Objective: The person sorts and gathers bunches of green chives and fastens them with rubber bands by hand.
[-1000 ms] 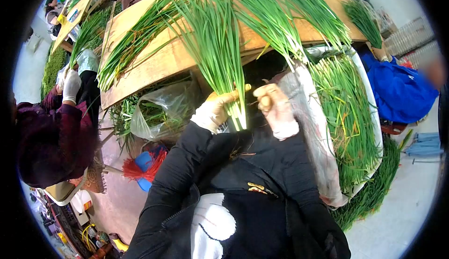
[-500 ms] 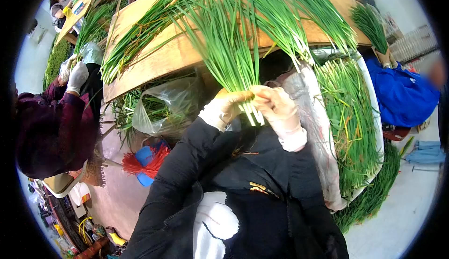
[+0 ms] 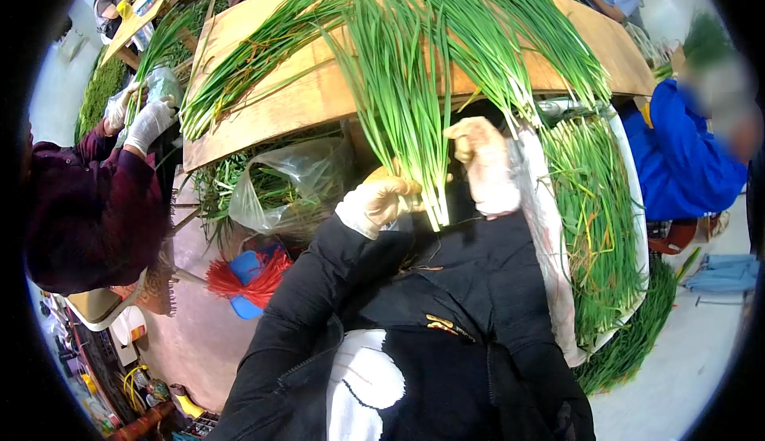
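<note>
My left hand (image 3: 381, 200), in a pale glove, is closed around the lower stems of a bunch of garlic chives (image 3: 402, 98). The long green leaves fan upward over the table's near edge, and the white stem ends point down toward my chest. Just right of the bunch, my right hand (image 3: 484, 162), also gloved, is raised with its fingers curled in. Whether a thin stalk is between those fingers is too small to see.
More garlic chives (image 3: 263, 54) lie on the wooden table (image 3: 231, 134). At my right stands a lined container (image 3: 641, 226) heaped with them. A plastic bag (image 3: 275, 190) hangs below the table, near red ties (image 3: 253, 280) on a blue stool. Co-workers sit at left (image 3: 96, 210) and right (image 3: 677, 154).
My right hand has come off the stems and moved up and right. My left hand has dipped slightly, still around the bunch. At right, the co-worker's raised bunch has shifted.
</note>
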### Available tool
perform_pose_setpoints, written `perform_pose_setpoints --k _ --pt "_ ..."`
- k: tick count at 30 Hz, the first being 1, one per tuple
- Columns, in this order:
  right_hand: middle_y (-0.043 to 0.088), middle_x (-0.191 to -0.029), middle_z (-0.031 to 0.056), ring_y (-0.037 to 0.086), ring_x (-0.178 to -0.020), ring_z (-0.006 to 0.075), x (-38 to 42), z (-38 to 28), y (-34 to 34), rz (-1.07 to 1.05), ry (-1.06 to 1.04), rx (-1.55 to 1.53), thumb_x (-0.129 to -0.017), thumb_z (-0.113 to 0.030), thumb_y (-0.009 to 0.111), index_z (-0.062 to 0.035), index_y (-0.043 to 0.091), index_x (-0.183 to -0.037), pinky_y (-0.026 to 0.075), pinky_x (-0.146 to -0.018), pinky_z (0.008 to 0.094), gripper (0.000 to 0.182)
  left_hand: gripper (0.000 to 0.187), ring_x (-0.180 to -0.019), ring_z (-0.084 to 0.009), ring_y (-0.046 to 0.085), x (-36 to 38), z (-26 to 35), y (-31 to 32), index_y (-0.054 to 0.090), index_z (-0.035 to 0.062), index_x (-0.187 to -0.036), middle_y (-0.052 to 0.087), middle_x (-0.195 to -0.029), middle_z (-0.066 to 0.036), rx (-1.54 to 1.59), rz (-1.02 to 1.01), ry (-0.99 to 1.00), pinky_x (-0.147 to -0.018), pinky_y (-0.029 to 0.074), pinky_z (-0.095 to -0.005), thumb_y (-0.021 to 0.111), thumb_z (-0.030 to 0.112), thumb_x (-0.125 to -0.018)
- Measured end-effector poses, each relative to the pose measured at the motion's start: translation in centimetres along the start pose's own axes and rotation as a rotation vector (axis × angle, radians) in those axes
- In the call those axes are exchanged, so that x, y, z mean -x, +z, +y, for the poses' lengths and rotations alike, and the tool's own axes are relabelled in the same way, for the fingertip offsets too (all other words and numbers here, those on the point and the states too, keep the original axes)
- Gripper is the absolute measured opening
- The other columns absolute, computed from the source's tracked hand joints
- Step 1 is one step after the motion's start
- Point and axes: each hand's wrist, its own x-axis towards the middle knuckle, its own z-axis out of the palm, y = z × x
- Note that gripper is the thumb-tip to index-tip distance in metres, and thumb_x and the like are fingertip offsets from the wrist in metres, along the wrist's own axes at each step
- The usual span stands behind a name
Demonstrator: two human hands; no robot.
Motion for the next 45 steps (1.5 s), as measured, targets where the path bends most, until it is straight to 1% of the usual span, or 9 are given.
perform_pose_setpoints --k 9,12,14,23,26,30,38,42,45 --pt "0.054 -0.084 0.0022 0.052 -0.078 0.0101 6.2 -1.8 -5.3 -0.072 0.215 0.523 -0.076 -0.018 0.063 -0.0083 0.05 -0.104 0.044 -0.069 0.0222 0.032 0.054 -0.114 -0.0299 0.041 -0.8 0.0 0.0 0.032 -0.0029 -0.124 0.036 -0.127 -0.021 0.188 0.011 -0.09 -0.093 0.035 -0.0458 0.051 0.026 -0.083" --pt "0.052 -0.103 0.0052 0.05 -0.088 0.0088 8.2 2.1 -4.1 -0.346 0.562 0.393 -0.071 -0.058 0.056 -0.0035 0.04 -0.115 0.041 -0.07 0.0224 0.072 0.048 -0.106 -0.027 0.049 -1.4 -1.0 -2.1 0.04 -0.0022 -0.119 0.048 -0.117 -0.017 0.001 0.164 -0.064 -0.093 0.036 -0.0419 0.051 0.028 -0.083" --pt "0.058 -0.084 0.0031 0.055 -0.074 0.0095 7.4 2.2 -1.1 -0.152 0.613 0.356 -0.084 -0.037 0.05 -0.0036 0.047 -0.102 0.042 -0.064 0.0228 0.038 0.046 -0.096 -0.0225 0.053 -1.1 -0.7 -1.9 0.043 -0.0006 -0.117 0.054 -0.109 -0.012 -0.056 0.133 -0.164 -0.082 0.043 -0.037 0.054 0.026 -0.082" --pt "0.058 -0.076 0.0151 0.057 -0.073 0.0325 3.8 0.0 -0.6 -0.657 0.043 1.335 -0.086 -0.042 0.036 -0.0034 0.054 -0.078 0.045 -0.062 0.0404 0.044 0.051 -0.079 -0.0214 0.055 -1.9 -0.3 -0.2 0.034 0.0004 -0.124 0.056 -0.093 -0.012 -0.05 0.322 -0.111 -0.081 0.045 -0.0379 0.056 0.016 -0.081" --pt "0.058 -0.071 0.0134 0.056 -0.068 0.0287 2.0 -3.9 -2.2 0.229 -0.035 1.361 -0.079 -0.039 0.054 -0.0044 0.055 -0.074 0.044 -0.061 0.0378 0.035 0.046 -0.06 -0.0111 0.048 -2.2 1.7 2.4 0.041 -0.0005 -0.119 0.049 -0.066 0.0 -0.144 0.273 -0.124 -0.07 0.044 -0.0302 0.057 0.01 -0.078" --pt "0.059 -0.073 0.016 0.058 -0.073 0.0325 -2.6 -4.8 -7.2 0.379 -0.106 1.879 -0.071 -0.042 0.062 -0.0017 0.059 -0.078 0.046 -0.064 0.0416 0.041 0.05 -0.056 -0.0079 0.046 -2.8 3.7 5.4 0.039 -0.0021 -0.12 0.045 -0.064 0.003 -0.085 0.115 -0.01 -0.069 0.044 -0.0275 0.059 0.01 -0.076" --pt "0.059 -0.069 0.0128 0.058 -0.066 0.0242 -4.1 -9.0 -7.6 0.19 0.017 1.599 -0.08 -0.035 0.051 -0.0043 0.06 -0.072 0.043 -0.061 0.0351 0.033 0.034 -0.048 -0.0042 0.037 -3.0 3.3 0.4 0.045 -0.0045 -0.111 0.039 -0.057 0.005 0.367 0.14 -0.118 -0.046 0.036 -0.0177 0.049 0.019 -0.086" --pt "0.057 -0.063 0.0035 0.049 -0.05 0.0103 -2.7 -3.0 -8.4 0.043 0.186 0.27 -0.085 -0.022 0.049 -0.0031 0.054 -0.072 0.04 -0.051 0.0244 0.023 0.024 -0.048 -0.0054 0.042 -3.3 2.5 0.3 0.05 -0.0013 -0.101 0.047 -0.062 0.002 0.187 0.233 0.036 -0.045 0.038 -0.0177 0.053 0.015 -0.084" --pt "0.057 -0.058 0.0054 0.052 -0.052 0.0136 -1.4 -2.8 -6.6 0.092 0.187 0.978 -0.087 -0.027 0.045 -0.0026 0.055 -0.073 0.041 -0.055 0.0259 0.031 0.021 -0.055 -0.0092 0.052 -3.4 2.3 0.4 0.052 0.0034 -0.099 0.059 -0.077 -0.003 0.025 0.427 -0.025 -0.049 0.044 -0.0216 0.057 0.014 -0.081"
